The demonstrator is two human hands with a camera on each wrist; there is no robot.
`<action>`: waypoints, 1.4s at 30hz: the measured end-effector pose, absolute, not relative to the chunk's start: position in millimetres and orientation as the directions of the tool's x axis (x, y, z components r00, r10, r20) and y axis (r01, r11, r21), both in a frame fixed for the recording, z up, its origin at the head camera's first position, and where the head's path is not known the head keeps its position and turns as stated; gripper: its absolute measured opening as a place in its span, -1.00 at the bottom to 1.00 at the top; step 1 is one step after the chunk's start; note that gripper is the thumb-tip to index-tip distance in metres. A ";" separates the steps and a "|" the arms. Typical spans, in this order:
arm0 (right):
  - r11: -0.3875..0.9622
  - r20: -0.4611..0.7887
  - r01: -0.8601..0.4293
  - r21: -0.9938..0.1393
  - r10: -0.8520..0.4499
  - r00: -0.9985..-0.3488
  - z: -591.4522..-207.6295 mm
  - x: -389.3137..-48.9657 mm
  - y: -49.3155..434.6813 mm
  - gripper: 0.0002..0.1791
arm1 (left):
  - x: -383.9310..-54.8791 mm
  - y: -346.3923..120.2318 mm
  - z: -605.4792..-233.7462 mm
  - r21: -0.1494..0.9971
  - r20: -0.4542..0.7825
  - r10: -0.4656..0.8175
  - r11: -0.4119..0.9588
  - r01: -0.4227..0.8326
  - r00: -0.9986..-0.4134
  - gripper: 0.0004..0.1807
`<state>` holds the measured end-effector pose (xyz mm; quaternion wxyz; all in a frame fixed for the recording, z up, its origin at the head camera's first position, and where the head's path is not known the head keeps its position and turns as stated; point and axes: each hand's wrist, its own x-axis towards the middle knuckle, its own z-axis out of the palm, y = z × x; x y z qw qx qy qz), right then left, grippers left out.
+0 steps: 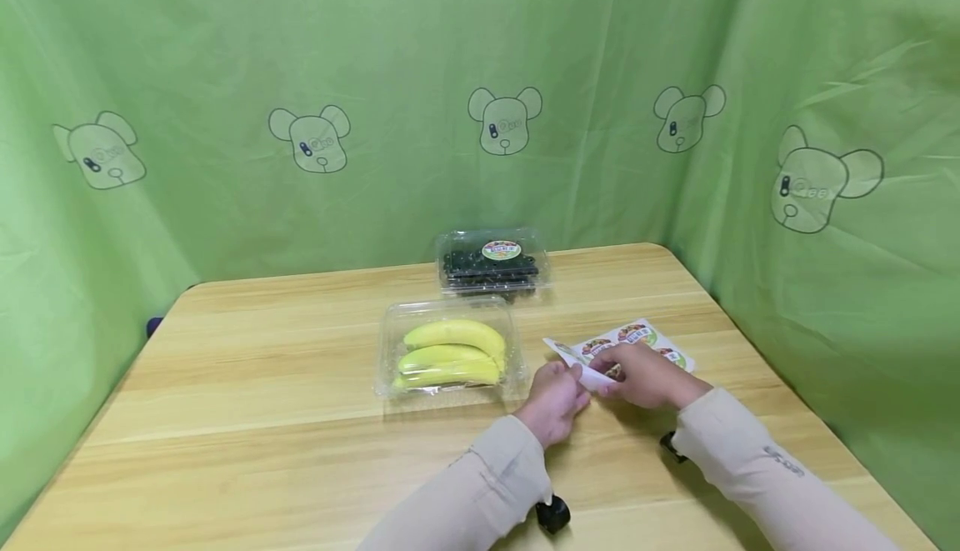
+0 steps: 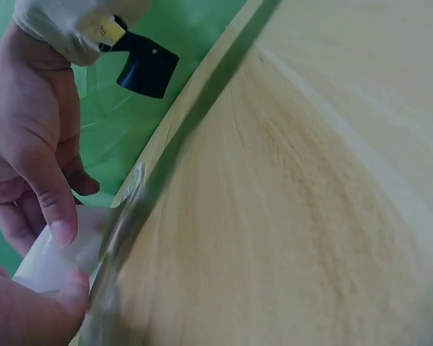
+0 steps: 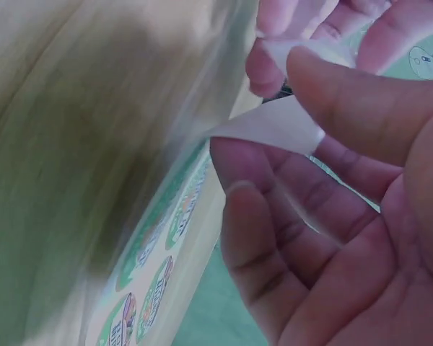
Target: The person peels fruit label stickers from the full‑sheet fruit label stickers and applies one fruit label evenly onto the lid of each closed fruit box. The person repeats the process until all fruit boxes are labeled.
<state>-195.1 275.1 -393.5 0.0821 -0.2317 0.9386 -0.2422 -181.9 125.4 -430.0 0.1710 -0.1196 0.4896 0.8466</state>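
Observation:
A sheet of round fruit stickers (image 1: 637, 334) lies on the table with its near edge bent up, showing the white back. My left hand (image 1: 557, 401) pinches that raised edge from the left. Close beside it, my right hand (image 1: 647, 376) grips the sheet between thumb and fingers, as the right wrist view also shows with the white backing (image 3: 274, 126). My fingers cover part of the sheet, so whether a sticker has come loose is hidden. To the left of the hands sits a clear lidded box of bananas (image 1: 450, 355).
Behind the bananas, a second clear box (image 1: 491, 263) holds dark fruit and has a round sticker on its lid. The wooden table (image 1: 247, 418) ends at a green curtain (image 1: 405, 34) at the back and sides.

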 end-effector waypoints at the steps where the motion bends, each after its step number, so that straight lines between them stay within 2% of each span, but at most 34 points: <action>1: 0.769 -0.045 -0.396 -0.502 -0.481 -0.876 -392.8 -195.0 274.8 -0.74 | -182.2 125.2 -430.4 0.788 -0.365 0.165 -0.468 -0.399 -0.916 -0.83; 6: 0.745 -0.103 -0.350 -0.568 -0.486 -0.868 -389.9 -197.8 276.2 -0.61 | -182.1 124.3 -431.0 0.788 -0.353 0.151 -0.484 -0.380 -0.923 -0.86; 9: 0.729 -0.092 -0.374 -0.574 -0.511 -0.855 -388.4 -200.3 277.7 -0.67 | -181.3 123.1 -431.5 0.787 -0.346 0.167 -0.484 -0.382 -0.923 -0.79; 13: 0.714 -0.023 -0.421 -0.560 -0.521 -0.853 -387.1 -204.2 277.8 -0.84 | -180.9 122.0 -431.7 0.797 -0.332 0.181 -0.471 -0.378 -0.926 -0.67; 19: 0.721 0.096 -0.438 -0.537 -0.464 -0.881 -390.6 -212.4 277.5 -0.87 | -179.6 121.5 -430.4 0.830 -0.311 0.184 -0.426 -0.361 -0.932 -0.70; 26: 0.673 0.239 -0.562 -0.481 -0.516 -0.822 -396.0 -220.0 277.5 -0.89 | -177.1 122.9 -429.3 0.843 -0.286 0.218 -0.407 -0.353 -0.933 -0.71; 34: 0.688 0.174 -0.526 -0.500 -0.516 -0.839 -394.7 -221.1 274.7 -0.90 | -177.4 123.4 -429.8 0.865 -0.286 0.216 -0.360 -0.349 -0.933 -0.72; 42: 0.703 0.160 -0.527 -0.478 -0.520 -0.839 -388.6 -219.9 272.7 -0.92 | -179.2 123.7 -429.4 0.893 -0.289 0.199 -0.298 -0.338 -0.937 -0.72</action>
